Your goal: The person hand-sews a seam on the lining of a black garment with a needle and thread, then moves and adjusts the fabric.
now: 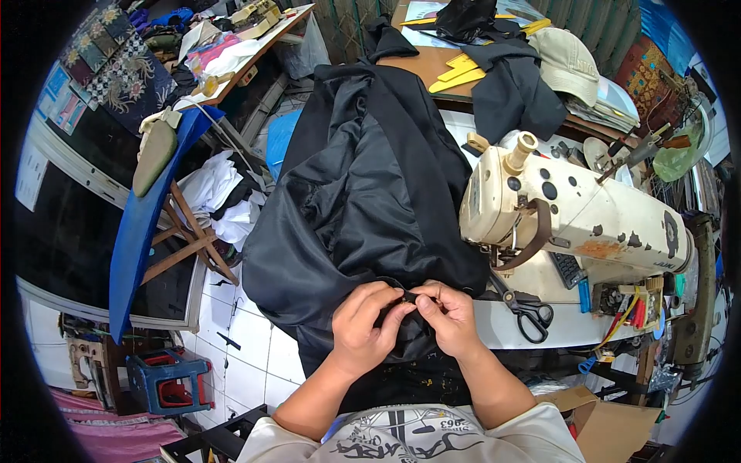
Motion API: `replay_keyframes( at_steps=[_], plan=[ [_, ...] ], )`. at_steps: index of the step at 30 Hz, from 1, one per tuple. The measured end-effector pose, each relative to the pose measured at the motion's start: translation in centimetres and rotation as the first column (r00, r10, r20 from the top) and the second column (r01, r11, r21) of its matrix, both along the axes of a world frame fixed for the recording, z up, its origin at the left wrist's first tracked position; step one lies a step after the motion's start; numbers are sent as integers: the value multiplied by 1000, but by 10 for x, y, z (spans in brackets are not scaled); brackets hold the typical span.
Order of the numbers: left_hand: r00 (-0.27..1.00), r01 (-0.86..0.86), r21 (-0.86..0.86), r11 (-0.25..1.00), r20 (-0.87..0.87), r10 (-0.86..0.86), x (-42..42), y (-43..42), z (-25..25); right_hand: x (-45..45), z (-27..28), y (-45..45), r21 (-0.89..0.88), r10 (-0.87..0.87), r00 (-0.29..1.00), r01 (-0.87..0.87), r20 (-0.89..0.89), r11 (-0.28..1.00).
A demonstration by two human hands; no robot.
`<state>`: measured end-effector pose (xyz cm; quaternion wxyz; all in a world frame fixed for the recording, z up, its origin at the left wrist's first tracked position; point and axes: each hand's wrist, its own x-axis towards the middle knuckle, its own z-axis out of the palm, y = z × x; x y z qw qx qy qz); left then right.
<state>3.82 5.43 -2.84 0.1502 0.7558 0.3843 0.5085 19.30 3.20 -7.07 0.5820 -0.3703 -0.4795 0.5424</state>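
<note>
A black garment with a shiny lining (378,185) spreads over my lap and up onto the table edge. At its near edge my left hand (366,324) pinches the dark cloth between thumb and fingers. Close beside it, almost touching, my right hand (446,315) pinches the same edge. Whether a small item sits between the fingertips is too small to make out. The cream sewing machine (579,204), worn and chipped, stands just right of the garment. Black-handled scissors (531,318) lie on the white table near my right hand.
To the left stands a blue ironing board (158,224) with an iron-shaped pad on it. White cloth (220,193) is heaped behind it, and a blue stool (168,380) is on the tiled floor. A cap (565,63) and yellow strips (457,73) lie on the back table.
</note>
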Motion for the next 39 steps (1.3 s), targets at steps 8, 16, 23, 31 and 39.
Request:
replay_keyframes(
  at_steps=[8,16,23,31,39],
  plan=[
    [999,46,-46,998,-27,-47,-5,-1,3,0,6,0,-5,-15,999,15,37,1000],
    [976,-174,176,969,-98,193,-19,19,4,2,-1,-2,39,-22,999,21,27,999],
    [995,59,47,997,-82,-55,-10,-12,7,1,3,-4,-85,12,994,-21,-109,996],
    [986,-40,83,996,-159,53,-2,-10,4,-2,0,-4,37,-23,996,26,-85,999],
    [959,-61,138,989,-267,97,-1,-13,5,-4,2,-5,118,-123,985,109,118,987]
  ],
)
